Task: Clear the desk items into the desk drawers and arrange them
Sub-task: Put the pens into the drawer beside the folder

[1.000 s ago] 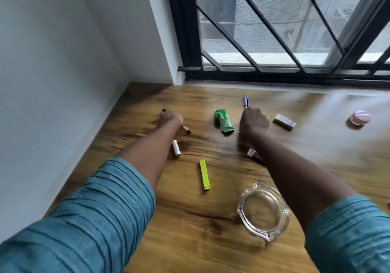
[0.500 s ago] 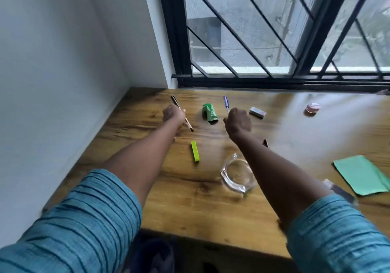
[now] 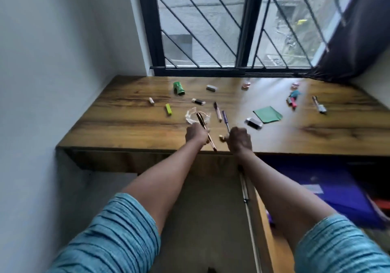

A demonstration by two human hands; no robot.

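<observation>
**Two pens lifted at the desk's front edge, drawers waiting below**

A person wearing teal sleeves reaches over a wooden desk (image 3: 126, 125) under a barred window. The left hand (image 3: 196, 134) is curled round a dark, copper-tipped pen (image 3: 211, 143). The right hand (image 3: 240, 141) grips a blue pen (image 3: 225, 119) by its lower end. Both pens are at the near edge of the desk, above the drawer space.

To do this step well, bring both pens straight down and lay them side by side, pointing the same way, along one drawer wall. That leaves space for the other things. Keep the left pen away from the glass ashtray (image 3: 191, 116) just behind it.

The ashtray seems to hold nothing; the dark pen crosses in front of it. Below the desk, what looks like an open drawer (image 3: 200, 209) shows a plain beige floor. The arms hide much of it, so its contents cannot be told. To the right of a metal rail, a second compartment holds a blurred blue-purple flat thing (image 3: 337, 199).

Many small things lie on the desk, among them a lime marker (image 3: 168, 109) and a green cloth (image 3: 268, 114).
</observation>
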